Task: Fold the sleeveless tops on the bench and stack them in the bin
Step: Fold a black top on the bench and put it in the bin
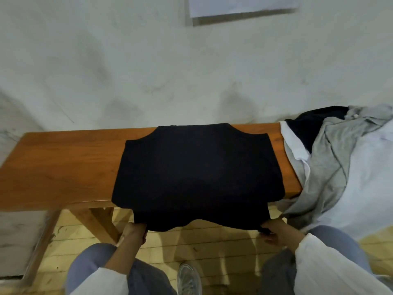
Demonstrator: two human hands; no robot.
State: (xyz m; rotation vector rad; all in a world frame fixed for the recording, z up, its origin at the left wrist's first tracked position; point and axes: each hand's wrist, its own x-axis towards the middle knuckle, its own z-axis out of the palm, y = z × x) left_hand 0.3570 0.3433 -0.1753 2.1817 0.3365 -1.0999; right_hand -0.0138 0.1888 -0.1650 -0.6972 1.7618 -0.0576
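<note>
Head view: a pale plastered wall (127, 71), mottled and smudged, fills everything beyond the hands. A pale framed panel (244, 7) at its top is cut off by the picture edge.

Ahead of both hands is the wooden bench (63, 167), a smooth, glossy orange-brown plank with its right end buried under cloth. On it we log the black sleeveless top (197, 167). It is matte and laid flat, with armholes scooped at the far corners, directly ahead of and between the hands. Its hem droops over the near bench edge.

Beyond the right hand is a rumpled pile of clothes (340, 156) in grey, white and dark cloth; we cannot separate single garments. Under the hands is a yellowish tiled floor (212, 252).

The left hand (136, 231) and the right hand (274, 232) are well apart, each gripping one bottom corner of the top. The fingertips are tucked under the fabric and hard to make out.

Nearer than the hands and between them is a grey shoe (188, 279), blurred and partly cut off.
</note>
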